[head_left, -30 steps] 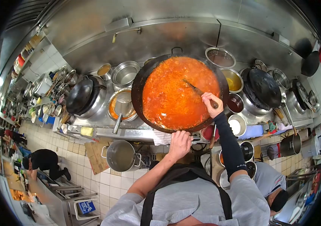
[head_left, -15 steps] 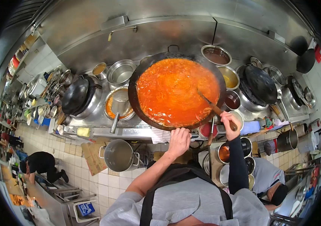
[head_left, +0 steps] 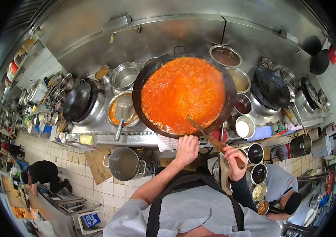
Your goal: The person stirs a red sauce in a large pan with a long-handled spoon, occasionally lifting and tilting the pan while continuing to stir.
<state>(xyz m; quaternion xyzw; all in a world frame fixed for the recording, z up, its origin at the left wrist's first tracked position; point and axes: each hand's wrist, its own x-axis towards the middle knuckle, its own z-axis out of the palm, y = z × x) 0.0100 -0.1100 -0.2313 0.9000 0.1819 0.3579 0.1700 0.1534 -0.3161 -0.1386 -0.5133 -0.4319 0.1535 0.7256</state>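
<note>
A large black wok (head_left: pixel 136 98) full of bubbling orange-red sauce (head_left: pixel 180 91) sits on the stove in front of me. My left hand (head_left: pixel 187 150) is closed at the wok's near edge, its fingertips hidden from view. Just left of it hangs a white cloth (head_left: pixel 167 143). Wrapped round the wooden handle of a long stirring utensil (head_left: pixel 214 142), my right hand (head_left: pixel 235 162) is near my body at the wok's lower right. The utensil's metal shaft slants into the sauce, which hides its head.
Left of the wok, a strainer (head_left: pixel 125 103) rests over a bowl, and a tall pot (head_left: pixel 124 162) stands below. Another wok (head_left: pixel 272 87) and several bowls are to the right. A co-worker (head_left: pixel 280 185) bends at the lower right; another (head_left: pixel 45 175) is far left.
My right hand has drawn back toward me and slightly left, pulling the utensil from the sauce's right side toward its near middle. My left hand stays at the wok's edge.
</note>
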